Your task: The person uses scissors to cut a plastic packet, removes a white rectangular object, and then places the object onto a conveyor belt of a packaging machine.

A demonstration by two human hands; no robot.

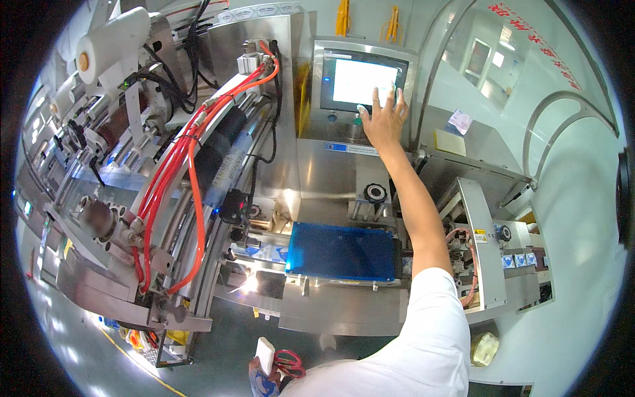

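Observation:
My right hand (387, 122) reaches up to the touchscreen (354, 79) with its fingers spread. Its fingertips are over the lower right of the lit display, and its thumb is beside the green button (358, 120) beneath. Nothing is held in it. Low in the view, in shadow, my left hand (254, 366) shows only in part. The fingers look closed, close to a white rounded block (265, 355), a blue-and-white packet (263, 385) and red loops like scissor handles (289, 362). Which of these it grips, I cannot make out.
A packaging machine surrounds the panel. Red hoses (192, 139) run down its left side below a white film roll (116, 46). A blue see-through cover (340, 251) sits in the middle. Blue-and-white packets (520, 260) lie on the conveyor at right. A black knob (375, 193) stands under the panel.

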